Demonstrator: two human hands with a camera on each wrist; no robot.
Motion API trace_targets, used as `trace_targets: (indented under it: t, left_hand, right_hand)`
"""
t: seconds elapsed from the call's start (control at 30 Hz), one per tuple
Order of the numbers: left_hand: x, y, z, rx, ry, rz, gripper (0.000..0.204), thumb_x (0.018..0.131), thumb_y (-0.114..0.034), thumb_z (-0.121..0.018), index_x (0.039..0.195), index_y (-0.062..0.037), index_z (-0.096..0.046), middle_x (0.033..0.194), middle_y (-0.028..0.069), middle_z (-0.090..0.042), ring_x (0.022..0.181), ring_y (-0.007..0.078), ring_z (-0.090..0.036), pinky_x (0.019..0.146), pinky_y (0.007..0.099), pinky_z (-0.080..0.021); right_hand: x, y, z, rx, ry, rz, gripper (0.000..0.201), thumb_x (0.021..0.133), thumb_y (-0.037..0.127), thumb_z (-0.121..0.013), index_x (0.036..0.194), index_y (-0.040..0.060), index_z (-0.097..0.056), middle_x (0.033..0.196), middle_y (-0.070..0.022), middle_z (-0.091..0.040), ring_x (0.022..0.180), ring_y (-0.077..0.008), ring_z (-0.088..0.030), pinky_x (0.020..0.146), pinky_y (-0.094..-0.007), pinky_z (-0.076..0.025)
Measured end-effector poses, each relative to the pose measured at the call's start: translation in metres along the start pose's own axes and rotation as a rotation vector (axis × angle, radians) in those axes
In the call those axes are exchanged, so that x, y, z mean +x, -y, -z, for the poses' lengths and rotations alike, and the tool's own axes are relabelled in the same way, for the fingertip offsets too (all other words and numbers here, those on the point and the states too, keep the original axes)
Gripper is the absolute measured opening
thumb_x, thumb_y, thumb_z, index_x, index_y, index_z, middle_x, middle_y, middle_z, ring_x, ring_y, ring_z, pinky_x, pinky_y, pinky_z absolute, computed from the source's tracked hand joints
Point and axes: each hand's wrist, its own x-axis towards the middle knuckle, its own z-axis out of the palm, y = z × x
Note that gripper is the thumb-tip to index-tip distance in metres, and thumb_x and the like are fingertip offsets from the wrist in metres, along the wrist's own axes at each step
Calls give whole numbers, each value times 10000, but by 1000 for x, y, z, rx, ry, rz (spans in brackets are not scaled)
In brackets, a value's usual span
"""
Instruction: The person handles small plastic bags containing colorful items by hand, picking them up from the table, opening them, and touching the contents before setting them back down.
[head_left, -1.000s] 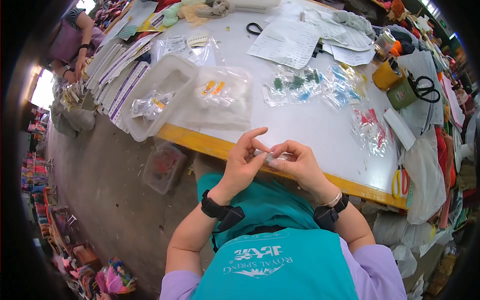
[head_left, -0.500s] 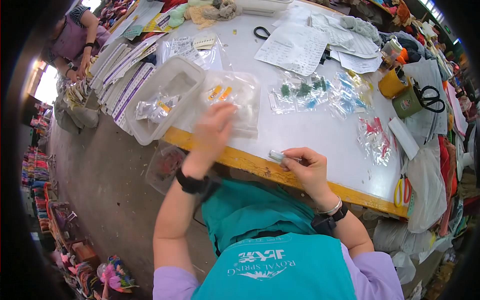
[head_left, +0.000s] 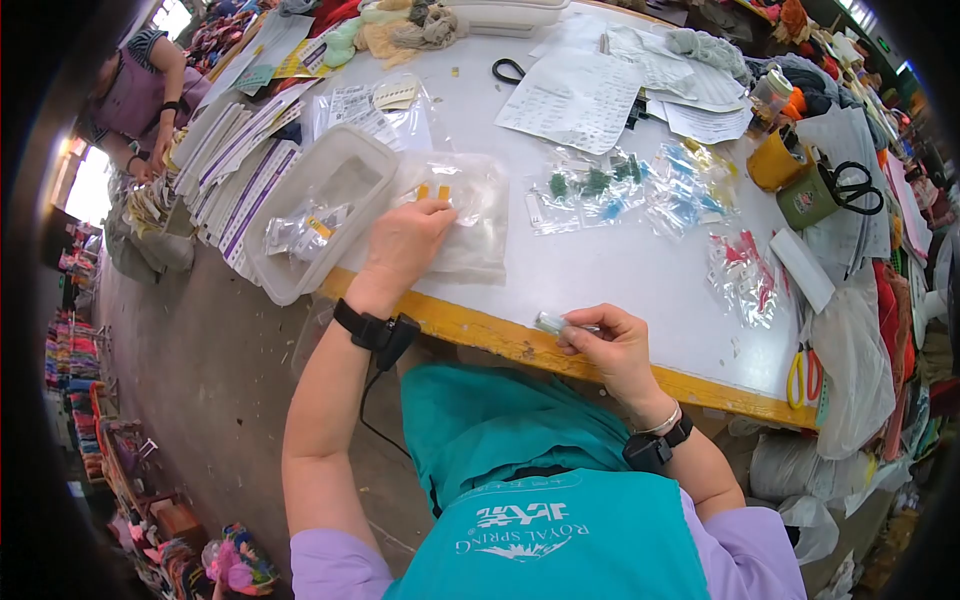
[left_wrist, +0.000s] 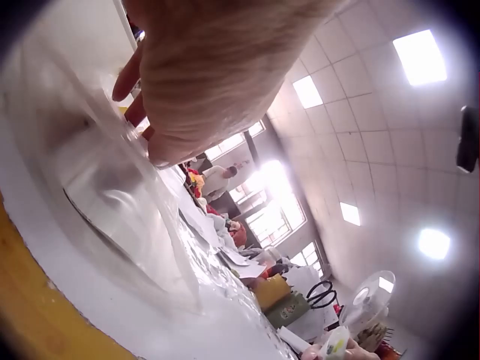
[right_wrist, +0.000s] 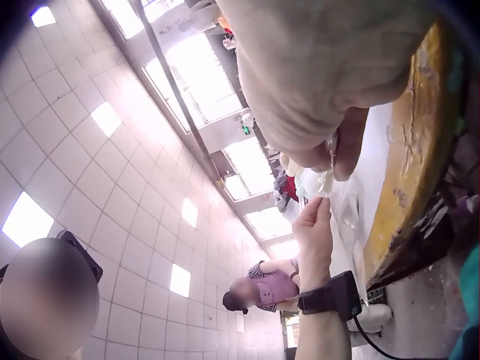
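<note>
Over the clear plastic bag [head_left: 475, 255], my left hand [head_left: 408, 240] has its fingertips right at two small orange-yellow labels [head_left: 443, 192]. In the left wrist view the fingers [left_wrist: 129, 79] point down toward the bag's surface; I cannot tell whether they pinch a label. My right hand [head_left: 612, 345] pinches a small rolled clear plastic packet [head_left: 549, 322] between thumb and fingers, near the table's front edge. Something pale is inside the packet.
A clear plastic tub [head_left: 275, 265] with small packets stands left of the bag. Packets with green yarn [head_left: 595, 182], blue pieces [head_left: 690, 190] and red pieces [head_left: 742, 270] lie on the table. Papers [head_left: 575, 100], a green can [head_left: 808, 198] and scissors [head_left: 803, 378] lie farther out. Another person [head_left: 150, 85] stands at left.
My left hand has left the packet that both hands held and moved forward and left to the labels on the bag. The right hand keeps the packet, almost in place.
</note>
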Motion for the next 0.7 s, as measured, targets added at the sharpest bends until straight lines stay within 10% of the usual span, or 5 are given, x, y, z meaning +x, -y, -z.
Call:
trace_targets:
  t: [0.43,0.7]
  left_hand:
    - [6,-81,5,-692,-80,391,111,836,-76,-689,899,7,-651,845,125,-674,739,191,-660,666,315,-505]
    - [0,-142,-23,-664,-164,170,65,874,-15,-607,921,21,-635,886,132,-639,736,235,-655,623,320,-517]
  right_hand:
    - [6,27,-14,26,-22,83,128,882,-7,-668,1001,-49,-651,891,-105,-694,802,-139,-682,724,-253,-574]
    - [15,28,-8,32,-116,153,118,885,12,-667,991,-38,-653,893,-104,-695,768,-136,-690,704,-244,-580]
